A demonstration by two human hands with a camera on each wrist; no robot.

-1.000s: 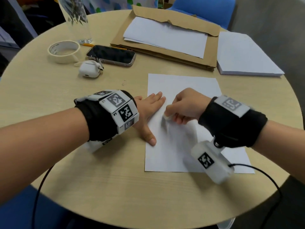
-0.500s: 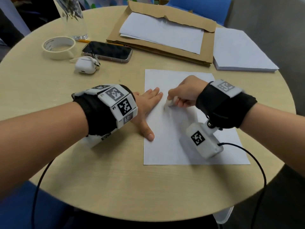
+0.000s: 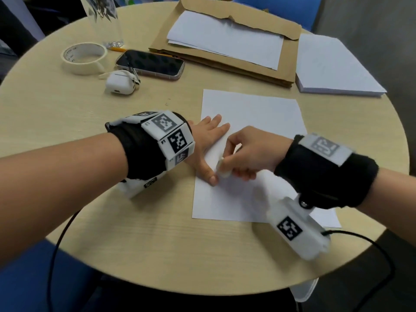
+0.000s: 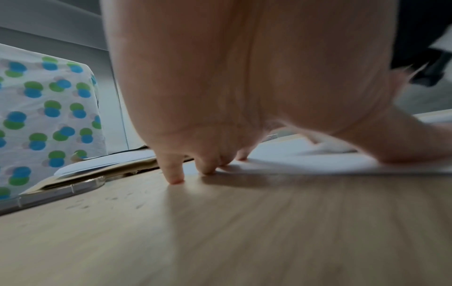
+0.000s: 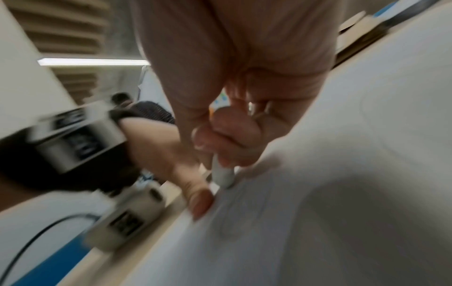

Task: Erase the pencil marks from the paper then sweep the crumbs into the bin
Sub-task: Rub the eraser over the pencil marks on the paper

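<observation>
A white sheet of paper (image 3: 254, 122) lies on the round wooden table (image 3: 67, 122). My left hand (image 3: 208, 140) lies flat with straight fingers on the sheet's left edge, thumb tip on the paper. My right hand (image 3: 245, 152) pinches a small white eraser (image 3: 222, 170) and presses its tip onto the paper just right of the left thumb. In the right wrist view the eraser (image 5: 222, 176) touches the sheet (image 5: 367, 154) beside the left thumb. The left wrist view shows fingertips (image 4: 175, 177) down on wood and paper (image 4: 305, 162). Pencil marks are too faint to make out. No bin shows.
At the back left lie a roll of masking tape (image 3: 83, 58), a phone (image 3: 150, 64), a white earbud case (image 3: 120, 83) and a clear glass (image 3: 104, 21). A brown envelope with sheets (image 3: 227, 39) and a stack of paper (image 3: 333, 66) sit at the back.
My right hand with the eraser slid up the sheet, then back down toward me, ending beside the left thumb. The left hand stayed flat on the paper's edge.
</observation>
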